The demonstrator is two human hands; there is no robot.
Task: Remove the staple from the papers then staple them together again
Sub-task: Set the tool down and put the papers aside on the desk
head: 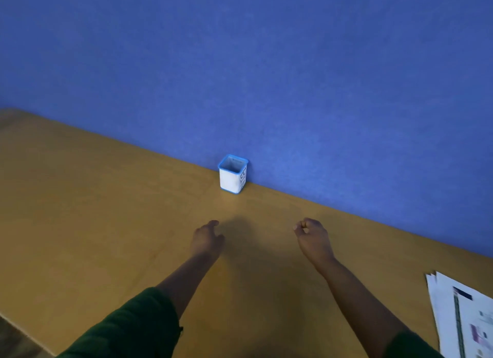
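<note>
A stack of printed papers (pixel 464 315) lies at the lower right corner of the wooden desk (pixel 93 210), partly cut off by the frame edge. My left hand (pixel 206 239) hovers over the middle of the desk with fingers loosely curled and nothing in it. My right hand (pixel 310 236) hangs to its right, fingers loosely curled toward the thumb, also holding nothing that I can see. Both hands are well apart from the papers. No stapler or staple remover shows.
A small white square cup with blue rims (pixel 232 174) stands against the blue wall (pixel 266 77) at the back of the desk, just beyond my hands. The desk's left edge (pixel 24 336) runs diagonally at the lower left.
</note>
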